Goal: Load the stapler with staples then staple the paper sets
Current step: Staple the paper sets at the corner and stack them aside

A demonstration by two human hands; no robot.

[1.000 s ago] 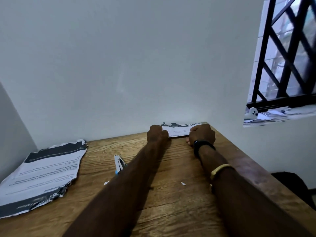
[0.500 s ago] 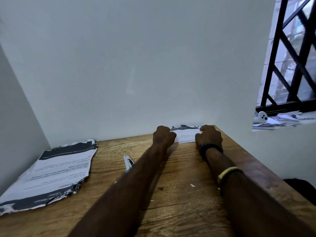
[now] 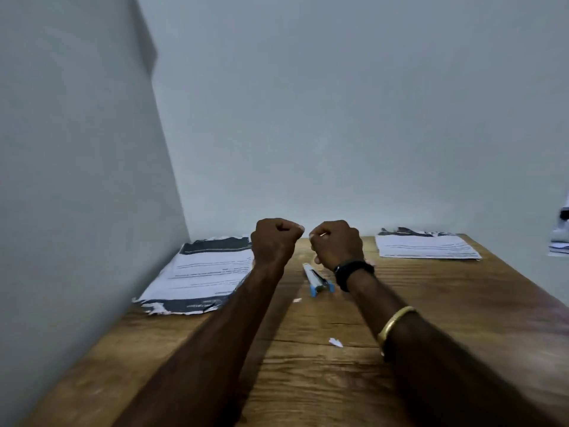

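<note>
A: State of the two hands?

B: Left hand (image 3: 275, 241) is curled into a fist, raised above the wooden table (image 3: 308, 380), and nothing shows inside it. Right hand (image 3: 336, 243) is likewise clenched; whether it holds something small cannot be told. The two fists are near each other, not touching.

A: Location of the stapler?

B: The slim white-and-blue stapler (image 3: 317, 278) lies flat on the table, just below the right wrist and between the forearms. Its long axis runs from the near right to the far left; the blue end faces the person, the white end points towards the back wall. Neither hand touches it.

A: Surroundings and obstructions?

B: The black wristband (image 3: 351, 272) sits just beside the stapler; a gold bangle (image 3: 394, 325) is further up the right forearm. The left forearm covers the right edge of the ragged white-and-dark paper stack (image 3: 203, 272) by the left wall.

A: Counts?

B: Two paper stacks: that one, and a flatter white paper set (image 3: 426, 246) at the far right, well apart. One stapler. Two small white paper scraps (image 3: 335, 342) on the wood.
</note>
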